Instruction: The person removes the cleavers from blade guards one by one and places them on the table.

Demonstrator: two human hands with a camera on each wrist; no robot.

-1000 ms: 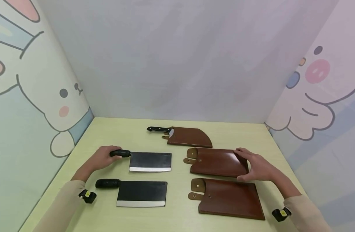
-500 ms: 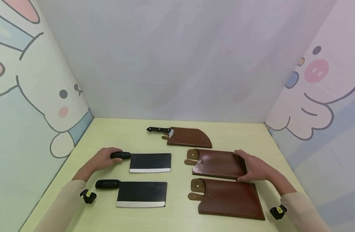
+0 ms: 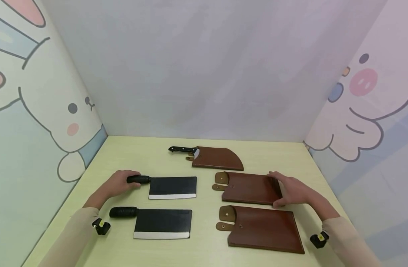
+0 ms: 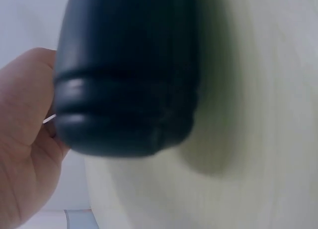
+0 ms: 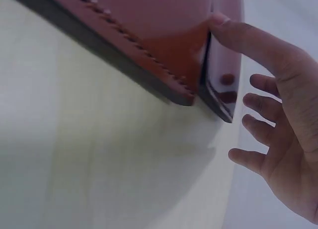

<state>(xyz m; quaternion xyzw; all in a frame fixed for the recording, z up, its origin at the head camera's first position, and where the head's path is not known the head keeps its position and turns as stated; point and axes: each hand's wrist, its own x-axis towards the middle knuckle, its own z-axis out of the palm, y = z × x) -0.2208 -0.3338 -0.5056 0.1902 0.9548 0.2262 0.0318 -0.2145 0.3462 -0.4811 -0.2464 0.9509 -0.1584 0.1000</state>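
In the head view my left hand [image 3: 122,182] grips the black handle [image 3: 138,179] of a cleaver [image 3: 172,187] lying with its blade to the right. A second cleaver [image 3: 162,222] is nearer; its thick handle [image 4: 126,75] fills much of the left wrist view and hides most of that hand. At the right, my right hand [image 3: 292,191] spans the right end of the middle brown leather sheath [image 3: 248,187]. In the right wrist view its thumb [image 5: 238,35] touches this sheath, while the other fingers [image 5: 261,107] are spread, with a gap beside the far edge.
Nearest me on the right lies another brown sheath [image 3: 265,229] with an unfastened strap. At the back, a black-handled cleaver [image 3: 183,149] sits in a curved brown sheath [image 3: 220,158]. Printed walls enclose the pale yellow table [image 3: 204,254] on the sides.
The middle sheath's right end and my right hand have shifted slightly left, and the sheath looks a little smaller. My left hand and its cleaver have moved a few pixels down.
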